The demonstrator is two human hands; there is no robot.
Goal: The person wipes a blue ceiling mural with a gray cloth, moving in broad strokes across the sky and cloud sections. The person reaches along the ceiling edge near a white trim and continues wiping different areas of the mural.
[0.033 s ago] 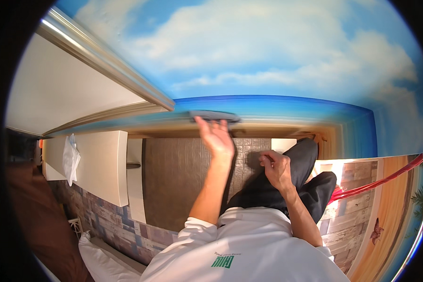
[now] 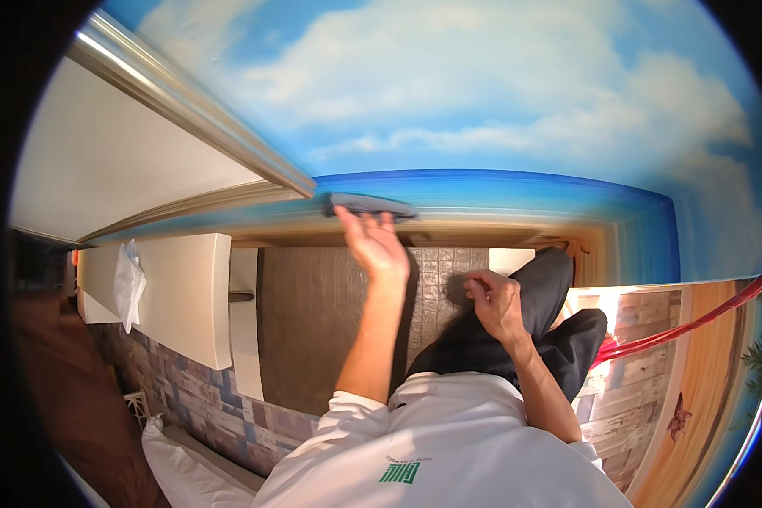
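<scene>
My left hand (image 2: 378, 247), palm up with the fingertips under it, presses a folded grey cloth (image 2: 368, 205) to the painted wall (image 2: 499, 190). The cloth is slightly blurred, and it lies over the mural's blue sea band, just right of the lower end of a metallic trim. My right hand (image 2: 496, 303) is closed in a loose fist above my dark-trousered leg, apart from the wall. Whether anything small sits inside that fist is hidden.
A cream cabinet (image 2: 182, 296) stands at the left, with a white tissue (image 2: 129, 284) on it. Below is a brown textured surface (image 2: 313, 330). A red cloth strip (image 2: 677, 343) stretches across the right. A white pillow (image 2: 190, 470) and brown cover (image 2: 68, 406) lie lower left.
My left hand and the grey cloth have slid a little to the left along the wall. My right hand stays where it was.
</scene>
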